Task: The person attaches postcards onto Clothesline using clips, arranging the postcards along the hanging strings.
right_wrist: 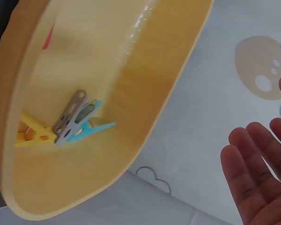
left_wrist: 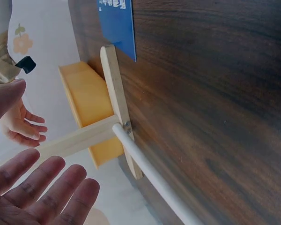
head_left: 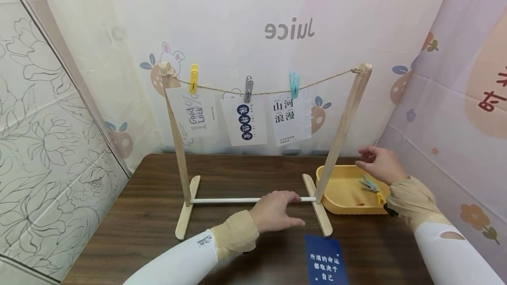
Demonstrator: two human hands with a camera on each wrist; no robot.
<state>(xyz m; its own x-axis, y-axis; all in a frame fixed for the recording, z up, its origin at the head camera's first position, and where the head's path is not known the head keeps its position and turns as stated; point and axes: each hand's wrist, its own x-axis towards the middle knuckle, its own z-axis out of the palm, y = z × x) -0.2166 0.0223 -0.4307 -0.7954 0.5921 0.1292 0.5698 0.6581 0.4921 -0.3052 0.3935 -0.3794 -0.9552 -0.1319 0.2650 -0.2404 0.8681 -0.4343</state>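
Note:
My left hand (head_left: 275, 211) hovers over the table by the white crossbar (head_left: 225, 200), fingers loosely spread and holding nothing. Near it lies a dark blue card (head_left: 325, 261) with white writing. Above the yellow tray (head_left: 332, 206) at the right is my right hand (head_left: 381, 164), its fingers relaxed and nothing in them. Inside the tray, the right wrist view shows a grey clothespin (right_wrist: 71, 115), a light blue clothespin (right_wrist: 96, 130) and a yellow clothespin (right_wrist: 36, 133). A small red piece (right_wrist: 48, 37) also shows there, its kind unclear.
A wooden stand (head_left: 344, 131) carries a twine line (head_left: 269, 93). Three cards hang from it: one under a yellow clothespin (head_left: 193, 78), one under a grey clothespin (head_left: 248, 89), one under a light blue clothespin (head_left: 294, 85). Printed curtains (head_left: 237, 21) stand behind the table.

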